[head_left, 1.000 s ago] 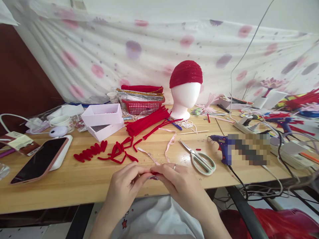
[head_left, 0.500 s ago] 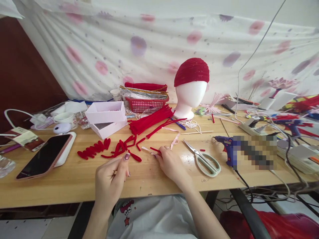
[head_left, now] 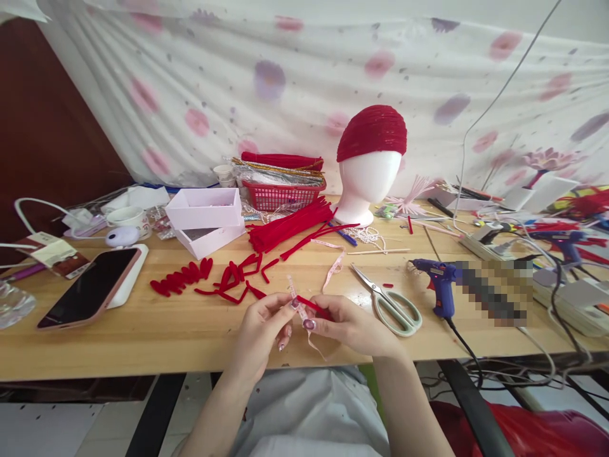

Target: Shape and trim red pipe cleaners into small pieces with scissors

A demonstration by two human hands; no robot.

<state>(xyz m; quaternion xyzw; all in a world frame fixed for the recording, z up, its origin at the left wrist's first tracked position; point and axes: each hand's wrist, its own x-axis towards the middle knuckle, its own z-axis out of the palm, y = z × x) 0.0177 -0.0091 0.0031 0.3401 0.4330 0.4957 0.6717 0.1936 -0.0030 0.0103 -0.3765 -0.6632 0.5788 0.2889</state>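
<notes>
My left hand (head_left: 266, 324) pinches a thin pale-pink tape measure (head_left: 302, 312) between thumb and finger. Close beside it, my right hand (head_left: 354, 324) is closed on a short red pipe cleaner (head_left: 311, 305), which lies across the tape. The tape's loose part curls away on the table behind my right hand. Just beyond my left hand lie several bent red pipe cleaner pieces (head_left: 231, 279). Further left is a row of small red fuzzy petal shapes (head_left: 181, 278). Scissors (head_left: 386, 298) with pale green handles lie open right of my right hand.
A red bundle of pipe cleaners (head_left: 290, 225) lies before a red basket (head_left: 280, 195). Behind stands a white mannequin head (head_left: 368, 181) wearing a red cap (head_left: 373, 133). A blue glue gun (head_left: 440, 285) with cables is at right; a phone (head_left: 90, 285) and white boxes (head_left: 204, 212) are left.
Both hands have come together near the table's front edge. My left hand has moved right and taken hold of the tape measure, and the tape and red pipe cleaner are now lifted toward me.
</notes>
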